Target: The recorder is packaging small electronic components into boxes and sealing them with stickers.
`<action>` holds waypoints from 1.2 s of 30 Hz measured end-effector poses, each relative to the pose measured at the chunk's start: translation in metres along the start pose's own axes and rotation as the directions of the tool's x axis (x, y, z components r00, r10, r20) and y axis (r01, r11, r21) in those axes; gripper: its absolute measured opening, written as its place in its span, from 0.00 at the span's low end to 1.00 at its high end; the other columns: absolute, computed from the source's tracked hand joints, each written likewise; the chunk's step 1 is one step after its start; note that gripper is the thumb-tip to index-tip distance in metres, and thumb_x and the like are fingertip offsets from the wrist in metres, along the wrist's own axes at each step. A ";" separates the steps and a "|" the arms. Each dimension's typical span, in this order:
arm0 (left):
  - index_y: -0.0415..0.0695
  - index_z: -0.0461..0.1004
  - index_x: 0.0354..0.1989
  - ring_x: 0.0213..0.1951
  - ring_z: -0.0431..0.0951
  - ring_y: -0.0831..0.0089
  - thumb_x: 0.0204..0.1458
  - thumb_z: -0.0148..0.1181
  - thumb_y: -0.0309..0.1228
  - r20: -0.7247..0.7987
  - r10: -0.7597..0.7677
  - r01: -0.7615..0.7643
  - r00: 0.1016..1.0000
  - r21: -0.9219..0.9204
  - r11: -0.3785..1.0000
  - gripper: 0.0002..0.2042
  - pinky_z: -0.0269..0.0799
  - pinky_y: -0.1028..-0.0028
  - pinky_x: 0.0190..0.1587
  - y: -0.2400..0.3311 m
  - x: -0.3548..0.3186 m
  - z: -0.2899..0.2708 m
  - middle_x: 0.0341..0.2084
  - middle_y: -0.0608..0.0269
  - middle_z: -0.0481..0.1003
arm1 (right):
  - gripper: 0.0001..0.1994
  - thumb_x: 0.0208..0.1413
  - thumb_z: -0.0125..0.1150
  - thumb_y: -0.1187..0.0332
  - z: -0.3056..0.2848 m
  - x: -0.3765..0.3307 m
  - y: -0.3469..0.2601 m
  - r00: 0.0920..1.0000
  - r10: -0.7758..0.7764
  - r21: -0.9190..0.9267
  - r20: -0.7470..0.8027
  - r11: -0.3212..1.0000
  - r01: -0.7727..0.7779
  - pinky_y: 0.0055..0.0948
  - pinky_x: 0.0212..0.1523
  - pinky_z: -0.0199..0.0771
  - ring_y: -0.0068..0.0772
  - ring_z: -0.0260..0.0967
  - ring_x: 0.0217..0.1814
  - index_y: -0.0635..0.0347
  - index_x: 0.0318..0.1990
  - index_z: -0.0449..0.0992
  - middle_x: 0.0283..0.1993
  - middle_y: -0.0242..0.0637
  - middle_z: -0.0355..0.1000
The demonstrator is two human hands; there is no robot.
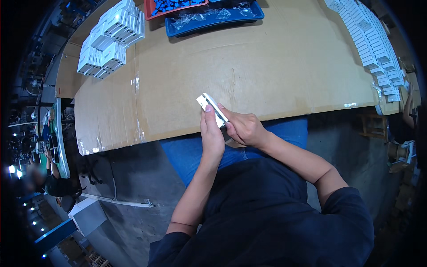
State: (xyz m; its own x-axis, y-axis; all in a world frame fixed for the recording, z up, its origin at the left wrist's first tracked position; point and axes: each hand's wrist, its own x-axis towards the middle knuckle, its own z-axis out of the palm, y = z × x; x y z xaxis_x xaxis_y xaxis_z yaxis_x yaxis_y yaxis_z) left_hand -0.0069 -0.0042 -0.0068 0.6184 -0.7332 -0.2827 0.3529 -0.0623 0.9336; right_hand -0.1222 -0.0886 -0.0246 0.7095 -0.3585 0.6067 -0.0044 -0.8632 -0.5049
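A small white carton is held between my two hands, tilted just above the near edge of the table. A dark gap runs along its length between two white parts; what lies inside is too small to make out. My left hand grips its near left side, the thumb pressed against the white face. From the right, my right hand closes on the carton's lower right end, fingers bent around it. Parts of the fingers of both hands are hidden behind the carton.
Cardboard covers the table. Stacked white cartons stand at the far left, with long rows of similar cartons along the right. A blue tray holds clear plastic; a red tray holds blue pieces. Other people are at both sides.
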 end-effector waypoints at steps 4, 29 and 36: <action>0.39 0.72 0.55 0.46 0.74 0.76 0.74 0.41 0.52 0.025 0.013 -0.012 1.000 -0.020 1.000 0.26 0.69 0.72 0.51 0.005 0.000 0.000 0.43 0.64 0.76 | 0.25 0.65 0.58 0.72 -0.002 0.002 -0.001 1.000 0.003 0.041 -0.023 0.999 -0.002 0.37 0.41 0.86 0.50 0.83 0.48 0.77 0.67 0.68 0.60 0.61 0.76; 0.44 0.44 0.80 0.67 0.66 0.61 0.74 0.33 0.57 0.154 0.169 -0.164 0.974 -0.043 0.986 0.36 0.58 0.64 0.71 0.039 -0.004 0.021 0.66 0.50 0.65 | 0.26 0.65 0.66 0.69 -0.020 0.035 -0.029 0.855 0.502 0.742 0.129 0.523 -0.419 0.40 0.76 0.61 0.46 0.59 0.79 0.68 0.68 0.70 0.75 0.51 0.61; 0.38 0.45 0.79 0.70 0.61 0.57 0.71 0.35 0.61 0.080 0.428 -0.424 0.900 -0.062 0.904 0.41 0.53 0.60 0.73 0.036 -0.003 0.023 0.65 0.44 0.63 | 0.26 0.69 0.59 0.68 -0.017 0.034 -0.053 0.896 0.442 0.587 0.040 0.715 -0.379 0.40 0.72 0.66 0.57 0.60 0.78 0.68 0.72 0.66 0.74 0.64 0.61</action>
State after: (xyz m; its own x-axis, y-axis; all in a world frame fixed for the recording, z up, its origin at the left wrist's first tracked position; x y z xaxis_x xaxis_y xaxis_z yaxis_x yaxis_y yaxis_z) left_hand -0.0120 -0.0196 0.0328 0.6512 -0.7412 0.1628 0.1005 0.2969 0.9496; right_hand -0.1099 -0.0611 0.0339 0.6622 -0.6886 0.2956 0.1414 -0.2726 -0.9517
